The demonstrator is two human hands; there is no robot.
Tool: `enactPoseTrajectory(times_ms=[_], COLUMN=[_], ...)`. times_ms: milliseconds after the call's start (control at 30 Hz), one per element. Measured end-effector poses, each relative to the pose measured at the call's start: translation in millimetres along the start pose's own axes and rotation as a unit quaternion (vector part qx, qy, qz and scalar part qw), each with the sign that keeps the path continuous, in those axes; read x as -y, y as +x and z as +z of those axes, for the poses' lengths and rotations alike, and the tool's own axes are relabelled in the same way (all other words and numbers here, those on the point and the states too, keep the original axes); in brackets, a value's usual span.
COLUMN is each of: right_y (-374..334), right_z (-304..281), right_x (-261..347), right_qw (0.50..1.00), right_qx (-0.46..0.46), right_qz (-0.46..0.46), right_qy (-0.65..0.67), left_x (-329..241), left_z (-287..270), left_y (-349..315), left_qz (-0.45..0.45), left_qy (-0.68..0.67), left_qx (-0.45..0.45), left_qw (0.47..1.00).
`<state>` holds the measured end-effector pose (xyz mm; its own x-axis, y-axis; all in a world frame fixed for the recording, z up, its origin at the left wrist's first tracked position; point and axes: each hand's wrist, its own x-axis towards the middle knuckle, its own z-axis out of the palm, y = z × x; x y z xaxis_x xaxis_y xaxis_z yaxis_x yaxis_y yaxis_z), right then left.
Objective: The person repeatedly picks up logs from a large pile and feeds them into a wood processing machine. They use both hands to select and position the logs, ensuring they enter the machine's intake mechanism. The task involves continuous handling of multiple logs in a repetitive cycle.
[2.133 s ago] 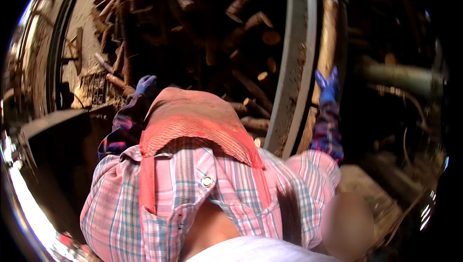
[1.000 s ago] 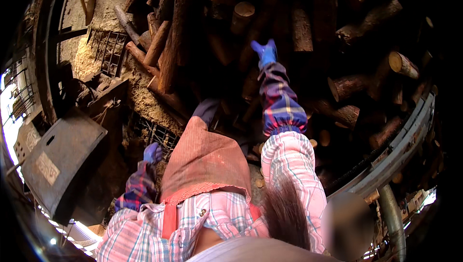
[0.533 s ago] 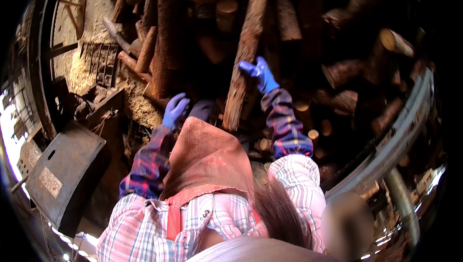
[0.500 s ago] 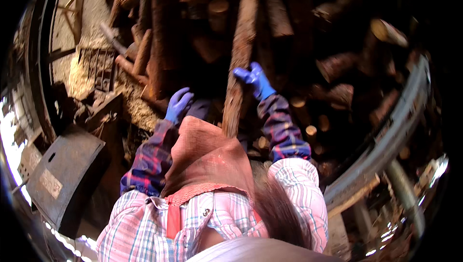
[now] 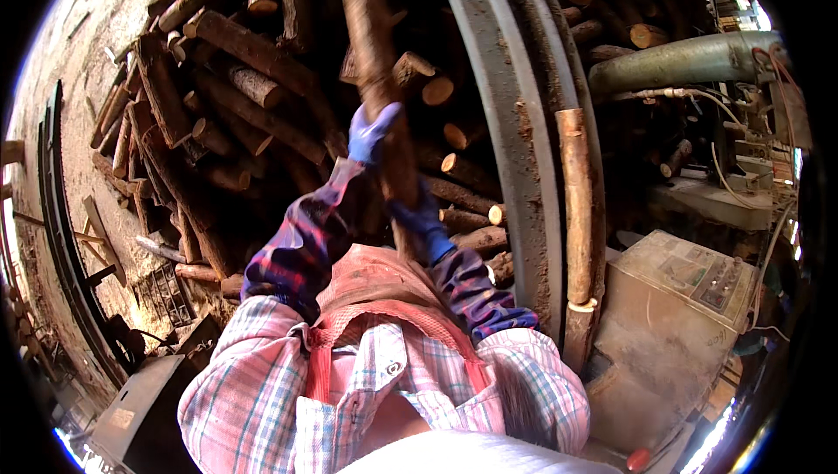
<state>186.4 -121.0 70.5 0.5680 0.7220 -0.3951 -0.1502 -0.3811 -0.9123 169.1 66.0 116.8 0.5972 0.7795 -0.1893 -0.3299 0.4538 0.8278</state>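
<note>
Both my hands wear blue gloves and grip one long brown log [image 5: 377, 64] that stands nearly upright in front of me. My left hand [image 5: 370, 132] clasps it higher up. My right hand [image 5: 422, 223] grips it lower, close to my chest. The log's top end reaches up over the heap of cut logs [image 5: 236, 81] behind it. A reddish apron covers my plaid shirt below the hands.
A curved grey metal rail [image 5: 502, 99] runs down the middle right, with a slim log [image 5: 576, 203] lying on it. A dusty control box [image 5: 681, 299] and a green pipe [image 5: 690, 59] stand at right. A dark metal box [image 5: 140, 422] sits at lower left.
I have turned to the right and both hands now hold one log lifted upright; before, they were reaching into the heap. The rail and control box have come into view.
</note>
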Motion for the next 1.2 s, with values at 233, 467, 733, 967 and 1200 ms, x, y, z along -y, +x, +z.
enactPoseTrajectory(times_ms=[233,467,733,967,1200], right_y=[139,191,162,128,119], right_z=[-197,-300,-300,-297,-308], right_x=[207,177,125,111,105], right_qw=[0.912,0.775,0.79,0.81,0.684], right_qx=[-0.154,-0.344,-0.23,-0.235,-0.282], right_qz=[-0.378,-0.18,-0.078,-0.137,-0.099], right_qy=[0.048,-0.499,-0.563,-0.52,-0.665], left_x=[-68,-2,32,25,19], left_z=[112,-35,-214,-223,-283], left_y=[-21,-124,-283,-328,-327], left_qz=[0.157,-0.198,-0.304,-0.229,-0.305], left_qy=[0.172,0.41,0.292,0.019,-0.007], left_qx=[0.118,-0.02,-0.199,-0.338,-0.443], left_qw=[0.965,0.89,0.885,0.913,0.843])
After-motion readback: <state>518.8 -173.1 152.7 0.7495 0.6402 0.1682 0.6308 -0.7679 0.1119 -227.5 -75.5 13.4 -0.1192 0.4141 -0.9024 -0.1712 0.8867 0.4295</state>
